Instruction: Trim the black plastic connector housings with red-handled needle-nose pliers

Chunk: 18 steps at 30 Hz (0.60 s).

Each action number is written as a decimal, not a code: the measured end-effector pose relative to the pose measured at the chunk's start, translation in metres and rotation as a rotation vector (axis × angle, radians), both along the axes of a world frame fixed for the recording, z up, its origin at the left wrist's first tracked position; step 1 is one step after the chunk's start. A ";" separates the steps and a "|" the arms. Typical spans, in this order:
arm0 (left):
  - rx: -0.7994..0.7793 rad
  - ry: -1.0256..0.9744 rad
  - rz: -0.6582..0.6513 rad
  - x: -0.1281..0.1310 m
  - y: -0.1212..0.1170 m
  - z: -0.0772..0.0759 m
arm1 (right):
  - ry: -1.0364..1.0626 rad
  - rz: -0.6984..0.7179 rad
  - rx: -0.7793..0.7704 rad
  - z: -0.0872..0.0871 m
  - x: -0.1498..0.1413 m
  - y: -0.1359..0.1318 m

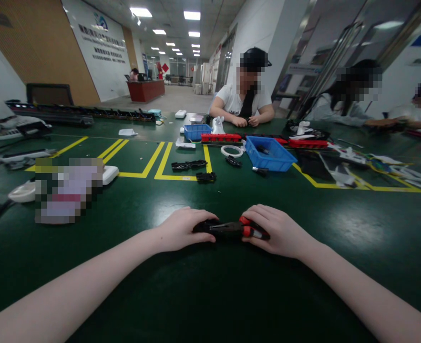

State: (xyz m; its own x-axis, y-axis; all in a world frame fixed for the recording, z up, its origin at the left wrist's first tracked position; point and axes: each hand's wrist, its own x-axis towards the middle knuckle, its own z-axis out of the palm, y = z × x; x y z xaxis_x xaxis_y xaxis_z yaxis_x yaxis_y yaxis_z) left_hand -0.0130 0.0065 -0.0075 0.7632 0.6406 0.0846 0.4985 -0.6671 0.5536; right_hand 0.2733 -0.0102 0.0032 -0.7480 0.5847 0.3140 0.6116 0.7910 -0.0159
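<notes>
Black-and-red item [228, 230]: lies crosswise between the two hands, over the near part of the green table [210, 300]; contact with the table cannot be told.
Left hand [183, 230]: fingers and thumb curled in around the black end, gripping it.
Right hand [280, 232]: fingers and thumb closed on the red-trimmed end.
Handling, advised: support both ends level; apply force evenly, without twisting.
Clearance, advised: work apart from the long black part [189, 165] and blue bin [275, 163] beyond.
</notes>
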 end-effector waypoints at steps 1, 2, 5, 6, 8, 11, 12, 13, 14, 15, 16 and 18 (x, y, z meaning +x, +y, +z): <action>-0.003 0.004 0.000 0.000 0.000 0.000 | 0.000 0.000 -0.007 0.000 0.001 0.000; -0.008 0.006 -0.002 0.000 0.000 0.000 | 0.003 -0.002 -0.012 0.000 0.001 0.000; -0.016 0.007 -0.004 0.000 0.001 0.001 | 0.019 -0.008 -0.033 -0.001 0.000 0.000; -0.014 0.007 0.000 0.000 0.001 0.001 | 0.029 -0.010 -0.037 -0.002 0.000 -0.001; -0.013 0.003 0.013 0.000 0.001 0.001 | 0.049 -0.018 -0.043 -0.003 -0.001 -0.002; -0.027 -0.012 0.028 0.000 -0.001 0.001 | 0.072 -0.042 -0.060 -0.005 -0.003 -0.004; -0.034 -0.018 0.031 0.000 -0.001 0.000 | 0.079 -0.048 -0.065 -0.005 -0.004 -0.004; -0.039 -0.024 0.034 -0.001 -0.001 0.000 | 0.084 -0.051 -0.068 -0.005 -0.005 -0.005; -0.043 -0.031 0.037 -0.001 -0.001 0.000 | 0.089 -0.053 -0.071 -0.006 -0.006 -0.005; -0.047 -0.039 0.042 -0.002 -0.001 0.000 | 0.094 -0.055 -0.074 -0.006 -0.007 -0.006; -0.051 -0.047 0.046 -0.002 -0.001 -0.001 | 0.098 -0.058 -0.079 -0.005 -0.008 -0.006; -0.064 -0.063 0.051 -0.003 0.001 -0.001 | 0.107 -0.068 -0.098 -0.005 -0.010 -0.006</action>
